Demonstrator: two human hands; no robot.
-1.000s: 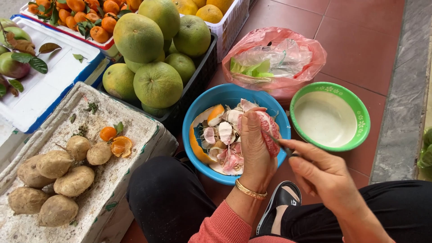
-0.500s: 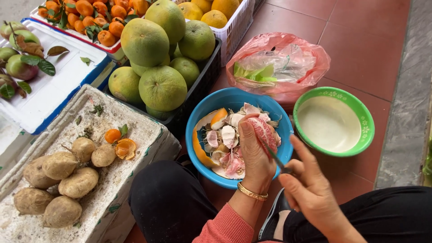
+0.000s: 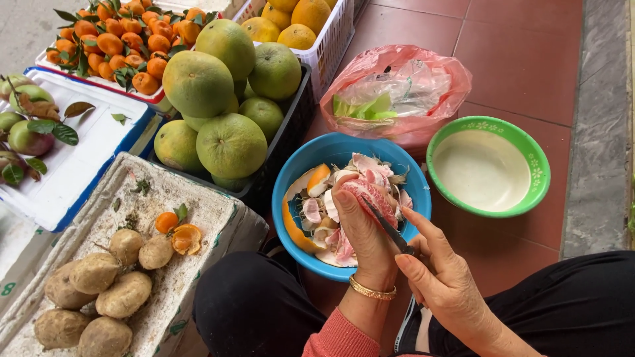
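Observation:
My left hand [image 3: 360, 231] holds a pink pomelo segment [image 3: 372, 196] above a blue bowl [image 3: 311, 165]. The bowl contains peeled pink flesh, white pith and an orange-yellow strip of rind [image 3: 292, 228]. In my right hand [image 3: 443, 277] is a small dark knife [image 3: 387, 225], its blade laid against the segment. A gold bangle [image 3: 372, 289] circles my left wrist. An empty bowl, green outside and white inside [image 3: 489, 168], stands on the floor to the right of the blue one.
A black crate of large green pomelos [image 3: 228, 142] stands at the left of the blue bowl. Behind are tangerines [image 3: 129, 39], a white basket of yellow fruit [image 3: 311, 16] and a pink plastic bag [image 3: 397, 89]. Brown round fruits [image 3: 92, 291] lie on a foam box at front left.
My right hand has moved in toward my left hand, and the knife blade now rests on the pink segment. The view has shifted a little.

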